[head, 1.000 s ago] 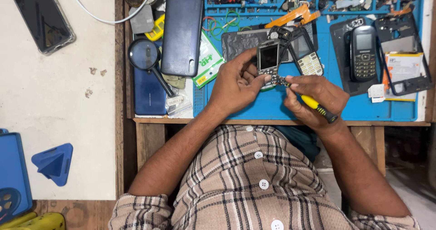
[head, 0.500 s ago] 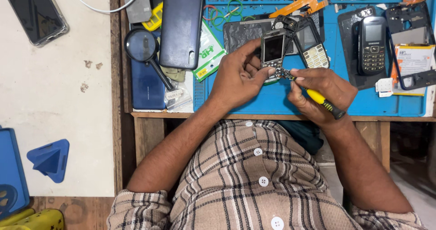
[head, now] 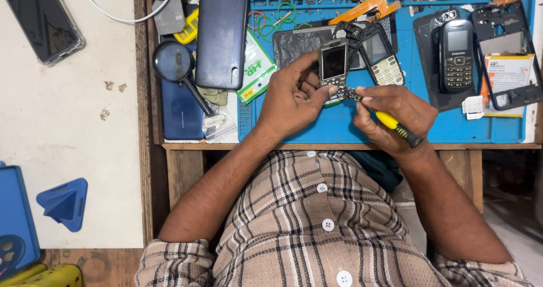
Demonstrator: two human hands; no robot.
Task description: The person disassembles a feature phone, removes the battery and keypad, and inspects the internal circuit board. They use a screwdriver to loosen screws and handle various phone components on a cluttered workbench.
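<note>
My left hand (head: 294,97) grips a small opened keypad phone (head: 334,66) and holds it upright over the blue work mat (head: 339,125). My right hand (head: 393,114) is closed around a screwdriver with a yellow and black handle (head: 396,127). Its metal tip touches the lower edge of the phone, just beside my left thumb. The phone's small screen faces up. A loose phone front cover with a keypad (head: 382,58) lies on the mat right behind it.
A black keypad phone (head: 457,55) lies on a dark panel at the right, beside a phone frame (head: 503,49) and a battery (head: 509,75). At the left lie a magnifying glass (head: 175,66) and a dark blue smartphone (head: 222,32). Another smartphone (head: 42,18) rests on the white table.
Both hands stay together on the phone, with the screwdriver tip kept at its lower edge. The view has shifted slightly; the hands sit a little higher on the mat.
</note>
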